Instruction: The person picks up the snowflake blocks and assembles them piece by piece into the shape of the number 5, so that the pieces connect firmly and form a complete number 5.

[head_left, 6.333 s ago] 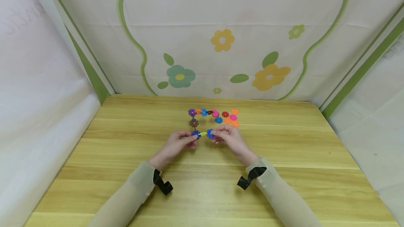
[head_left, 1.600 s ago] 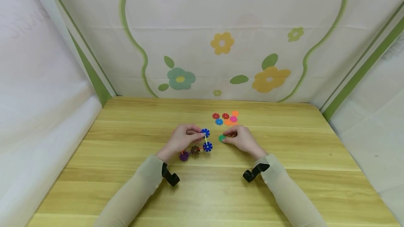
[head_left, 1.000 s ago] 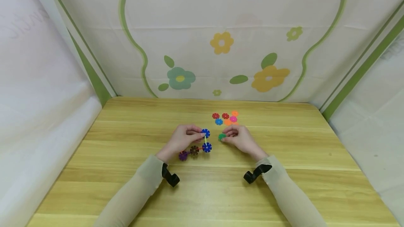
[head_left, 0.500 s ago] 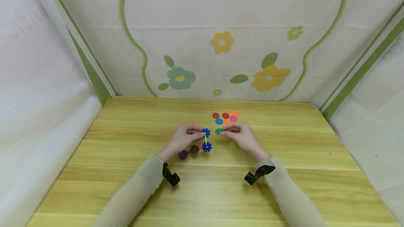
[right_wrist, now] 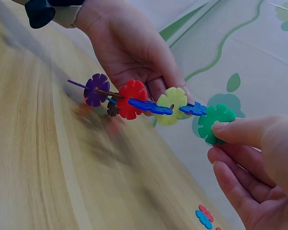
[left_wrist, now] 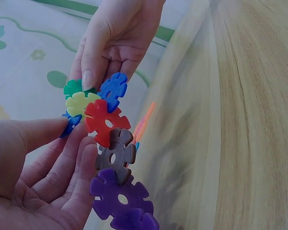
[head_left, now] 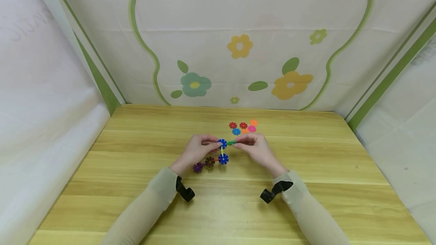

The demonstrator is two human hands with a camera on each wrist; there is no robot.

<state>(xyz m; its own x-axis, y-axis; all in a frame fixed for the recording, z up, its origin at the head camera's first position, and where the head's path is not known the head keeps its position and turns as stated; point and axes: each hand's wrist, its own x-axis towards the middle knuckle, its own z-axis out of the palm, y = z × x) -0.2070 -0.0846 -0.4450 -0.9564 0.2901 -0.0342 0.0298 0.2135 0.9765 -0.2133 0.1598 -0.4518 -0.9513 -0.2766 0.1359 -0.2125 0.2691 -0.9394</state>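
My left hand (head_left: 199,148) pinches the blue disc (head_left: 223,143) at one end of a chain of slotted flower-shaped plastic discs. From there the chain runs through a yellow disc (left_wrist: 80,104), a second blue disc (head_left: 223,159), a red disc (left_wrist: 104,120), a brown disc (head_left: 209,162) and a purple disc (head_left: 197,168). The rest of it is hidden below the left hand in the head view. Between thumb and fingers, my right hand (head_left: 257,148) holds a green disc (right_wrist: 216,123) edge-on against the pinched blue disc; whether their slots interlock I cannot tell.
Beyond the right hand, loose discs lie on the wooden table (head_left: 306,154): two red, with one red disc (head_left: 233,125) at left, a light blue disc (head_left: 236,131), a pink disc (head_left: 251,128) and orange discs (head_left: 253,122). A printed cloth (head_left: 204,48) hangs behind the table.
Earlier both hands held blue discs, with the chain stretching away; it now trails toward the body. Over the last second the right hand brought the green disc left and turned it edge-on to the blue one.
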